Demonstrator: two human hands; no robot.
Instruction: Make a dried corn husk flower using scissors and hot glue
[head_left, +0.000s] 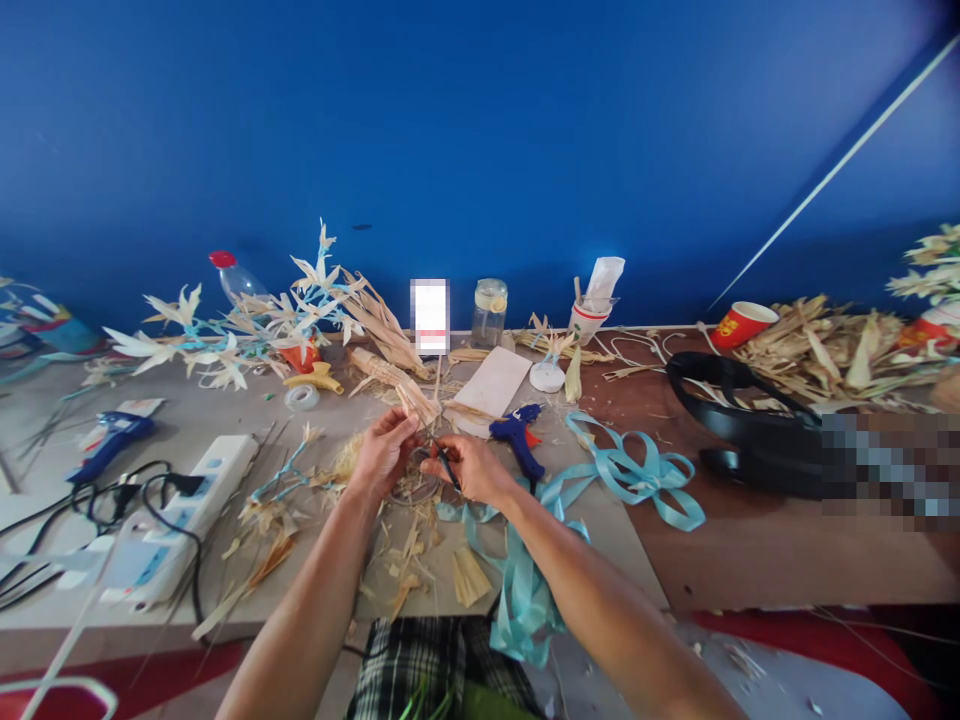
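Note:
In the middle of the table my left hand (384,452) pinches a pale strip of dried corn husk (418,402) upright between thumb and fingers. Close beside it, my right hand (480,470) is closed on scissors (449,467) with dark handles; their blades point toward the husk, and I cannot tell whether they touch it. Below both hands lie husk scraps (409,560). Just beyond my right hand rests a blue glue gun (519,440). Light-blue ribbon (525,590) hangs over the table's front edge beneath my right forearm.
At left are a white power strip (202,510) with black cables and another blue glue gun (112,445). Husk flowers (315,290) on blue stems stand behind. A glass jar (490,312), paper cup (589,322) and red cup (742,324) line the wall. A black headset-like object (735,400) lies right.

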